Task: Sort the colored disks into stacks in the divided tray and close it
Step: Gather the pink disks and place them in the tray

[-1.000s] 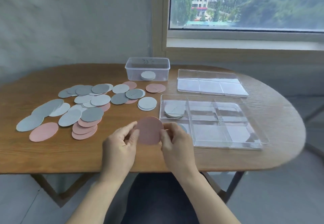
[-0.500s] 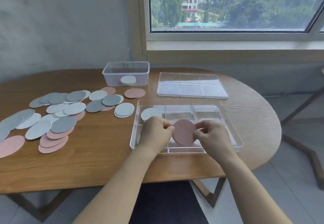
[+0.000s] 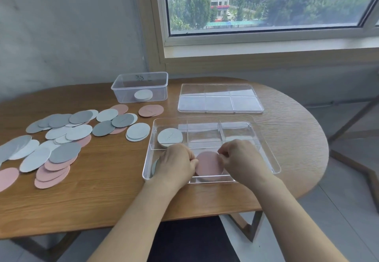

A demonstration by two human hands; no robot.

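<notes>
Pink disk (image 3: 208, 164) moved off the desk (image 3: 102, 190) front edge into divided tray (image 3: 235, 132) near-middle compartment; left hand (image 3: 176, 163) and right hand (image 3: 240, 159) pinch its rim, so release looks next.

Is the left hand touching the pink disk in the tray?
Touching. The head view shows the left hand meeting the pink disk at its left edge, no gap; the right hand pinches the opposite edge.

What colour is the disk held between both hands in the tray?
Pink; the disk shows best in the head view, between the left hand and right hand.
</notes>
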